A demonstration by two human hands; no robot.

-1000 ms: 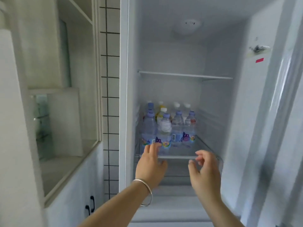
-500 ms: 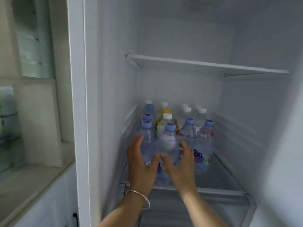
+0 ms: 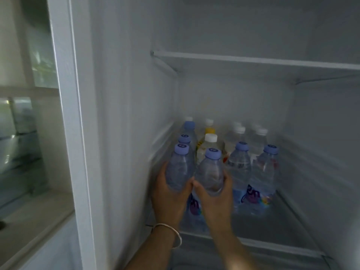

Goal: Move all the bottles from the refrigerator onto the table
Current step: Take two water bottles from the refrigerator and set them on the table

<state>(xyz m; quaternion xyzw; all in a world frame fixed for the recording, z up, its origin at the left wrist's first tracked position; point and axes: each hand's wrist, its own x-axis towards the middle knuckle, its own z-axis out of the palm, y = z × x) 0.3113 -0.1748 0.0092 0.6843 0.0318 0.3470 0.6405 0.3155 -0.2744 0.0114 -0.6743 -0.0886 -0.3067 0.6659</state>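
Several clear water bottles stand on the glass shelf (image 3: 288, 228) inside the open refrigerator. Most have blue caps, some at the back white caps, one a yellow top (image 3: 210, 131). My left hand (image 3: 167, 197) is wrapped around the front left blue-capped bottle (image 3: 180, 168). My right hand (image 3: 216, 199) grips the blue-capped bottle beside it (image 3: 210, 172). Both bottles lean toward me. Two more blue-capped bottles (image 3: 240, 164) (image 3: 266, 168) stand upright just to the right.
The refrigerator's left wall (image 3: 124, 133) is close to my left hand. An upper shelf (image 3: 253, 60) spans the compartment overhead. A white cabinet with glass and a ledge (image 3: 29, 217) sits outside at the left.
My hands reached in from the shelf's front edge and closed around the two front bottles, which now tilt toward me. The view moved closer into the refrigerator.
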